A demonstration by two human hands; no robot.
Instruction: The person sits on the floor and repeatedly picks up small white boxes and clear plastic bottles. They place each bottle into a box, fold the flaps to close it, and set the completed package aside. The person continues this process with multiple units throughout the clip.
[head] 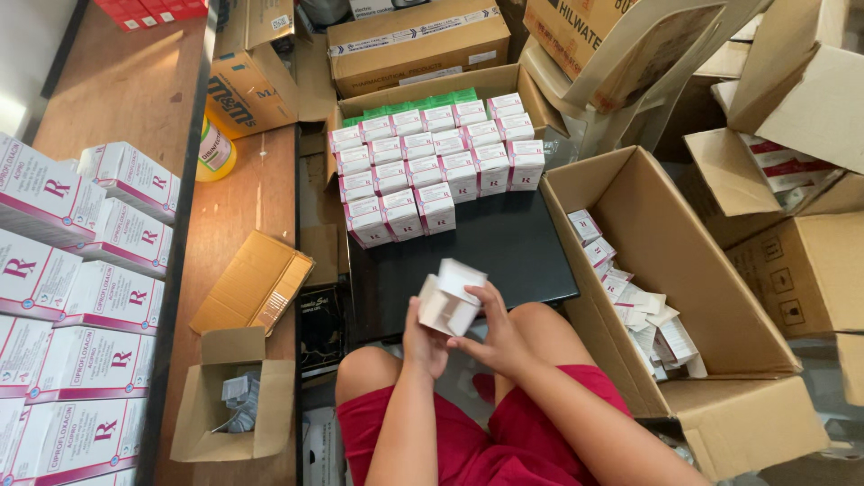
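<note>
Head view: both hands meet above the knees around a small white carton. The left hand cups its underside with fingers closed on it, and the right hand pinches its 3 o'clock side. Its open flap points toward 12 o'clock. At 12 o'clock, finished pink-and-white boxes stand in rows on a black board. At 3 o'clock, a cardboard box holds flat cartons.

The scene is being viewed from one head-worn camera, being aimed steeply downward and forward from close above the lap, with the surrounding floor being taken in around it.
</note>
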